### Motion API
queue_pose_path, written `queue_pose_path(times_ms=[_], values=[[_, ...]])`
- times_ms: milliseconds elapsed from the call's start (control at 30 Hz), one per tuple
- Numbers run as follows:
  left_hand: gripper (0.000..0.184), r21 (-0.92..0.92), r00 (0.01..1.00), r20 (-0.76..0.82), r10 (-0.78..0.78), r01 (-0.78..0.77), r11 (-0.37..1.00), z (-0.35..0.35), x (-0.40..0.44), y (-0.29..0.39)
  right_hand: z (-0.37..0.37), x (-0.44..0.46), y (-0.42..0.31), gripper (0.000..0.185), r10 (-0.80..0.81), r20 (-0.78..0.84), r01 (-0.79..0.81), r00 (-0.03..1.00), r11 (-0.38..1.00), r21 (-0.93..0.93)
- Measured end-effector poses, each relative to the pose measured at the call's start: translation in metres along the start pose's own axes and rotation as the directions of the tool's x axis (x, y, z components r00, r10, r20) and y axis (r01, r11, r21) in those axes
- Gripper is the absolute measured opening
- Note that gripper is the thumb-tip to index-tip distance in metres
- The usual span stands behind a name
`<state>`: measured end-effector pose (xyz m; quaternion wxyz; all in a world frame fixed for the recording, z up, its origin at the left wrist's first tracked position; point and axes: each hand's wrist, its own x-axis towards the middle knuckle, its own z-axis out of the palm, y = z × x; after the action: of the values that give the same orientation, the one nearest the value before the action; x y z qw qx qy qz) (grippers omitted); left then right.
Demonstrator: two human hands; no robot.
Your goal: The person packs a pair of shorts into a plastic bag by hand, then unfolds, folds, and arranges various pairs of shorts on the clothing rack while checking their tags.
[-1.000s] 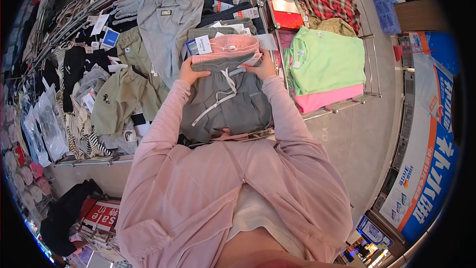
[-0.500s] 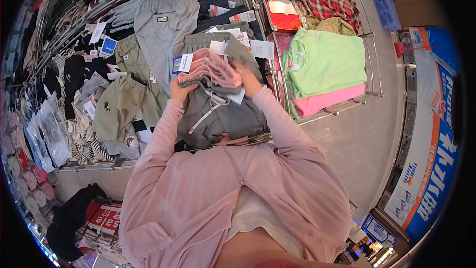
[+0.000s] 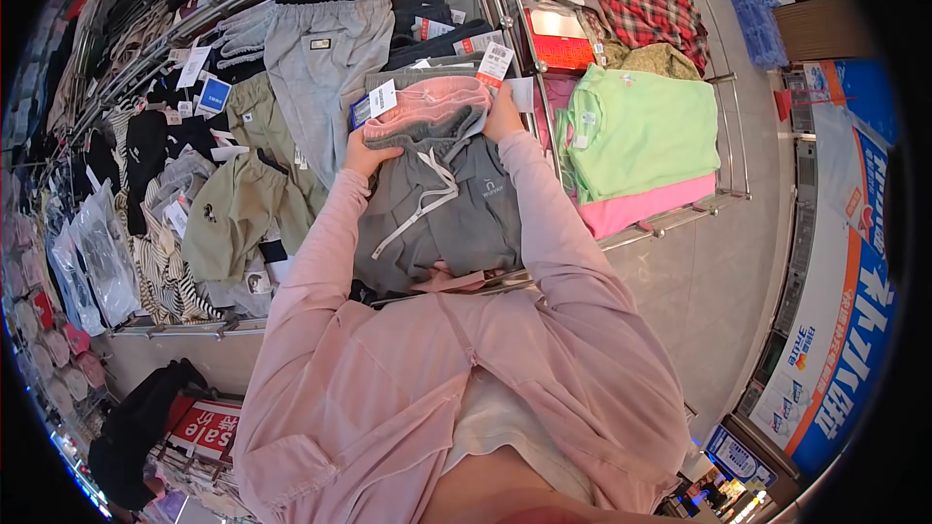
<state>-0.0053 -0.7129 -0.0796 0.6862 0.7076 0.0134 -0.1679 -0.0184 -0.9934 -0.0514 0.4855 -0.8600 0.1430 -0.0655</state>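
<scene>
Dark grey trousers (image 3: 442, 213) with a white drawstring (image 3: 434, 192) lie spread on the rack in front of me. My left hand (image 3: 367, 155) grips the left end of their waistband, thumb on top. At the other end of the waistband, my right hand (image 3: 503, 116) is closed on the edge; its fingertips are partly hidden. Just behind the grey waistband shows the gathered waistband of pink trousers (image 3: 427, 97). A white tag (image 3: 382, 99) sits by its left end, and a red-and-white price tag (image 3: 494, 65) stands up near my right hand.
Light grey trousers (image 3: 325, 53) and olive trousers (image 3: 248, 209) lie to the left. Right of the metal rack rail (image 3: 513, 29) are a light green top (image 3: 641, 131), a pink garment (image 3: 646, 199) and a red plaid garment (image 3: 650, 5).
My right hand has moved from over the bunched waistbands to their right end. The grey waistband now lies wider and flatter, and the red-and-white tag stands up clearly.
</scene>
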Motion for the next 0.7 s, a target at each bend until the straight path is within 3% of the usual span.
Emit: queue_pose_path(times_ms=[67, 100, 233, 333, 400, 433, 533, 567, 633, 700], values=[[0.047, 0.018, 0.999, 0.042, -0.005, 0.004, 1.000, 0.000, 0.007, -0.001, -0.003, 0.016, -0.007, 0.093, 0.264, 0.166, -0.219, 0.950, 0.944, -0.245], [0.047, 0.014, 0.999, 0.041, -0.003, 0.002, 1.000, 0.001, 0.010, 0.000, -0.004, 0.023, -0.009, 0.080, 0.268, 0.160, -0.218, 0.950, 0.937, -0.274], [0.043, 0.039, 0.999, -0.029, 0.038, -0.037, 0.999, 0.008, 0.021, 0.014, -0.003, 0.044, -0.004, 0.072, 0.199, 0.107, -0.163, 0.974, 0.946, -0.279], [0.042, 0.047, 0.991, -0.083, 0.104, -0.101, 0.994, 0.010, 0.041, 0.019, -0.002, 0.065, 0.004, 0.063, 0.116, 0.066, -0.101, 0.991, 0.976, -0.192], [0.042, 0.066, 0.986, -0.121, 0.117, -0.109, 0.992, 0.010, 0.058, 0.021, 0.003, 0.081, 0.006, 0.062, 0.043, 0.025, -0.042, 0.999, 0.999, -0.020], [0.043, 0.057, 0.984, -0.150, 0.098, -0.090, 0.994, 0.010, 0.064, 0.022, -0.001, 0.085, 0.009, 0.068, 0.051, 0.110, -0.051, 0.993, 0.999, -0.003], [0.046, 0.096, 0.984, -0.174, 0.048, -0.031, 0.995, 0.002, 0.075, 0.015, 0.008, 0.083, 0.009, 0.073, 0.135, 0.118, -0.149, 0.984, 0.981, 0.126], [0.052, 0.117, 0.983, -0.180, 0.030, -0.009, 0.993, 0.000, 0.073, 0.012, 0.000, 0.065, -0.023, 0.073, 0.133, 0.060, -0.132, 0.989, 0.991, -0.011], [0.057, 0.136, 0.981, -0.194, 0.017, 0.009, 0.991, -0.001, 0.065, 0.015, -0.003, 0.042, -0.033, 0.071, 0.113, 0.008, -0.112, 0.994, 0.992, -0.060], [0.074, 0.342, 0.964, -0.231, 0.132, -0.047, 0.939, -0.002, 0.042, 0.021, -0.007, 0.022, -0.026, 0.064, 0.036, -0.057, -0.042, 0.998, 0.992, -0.117]])
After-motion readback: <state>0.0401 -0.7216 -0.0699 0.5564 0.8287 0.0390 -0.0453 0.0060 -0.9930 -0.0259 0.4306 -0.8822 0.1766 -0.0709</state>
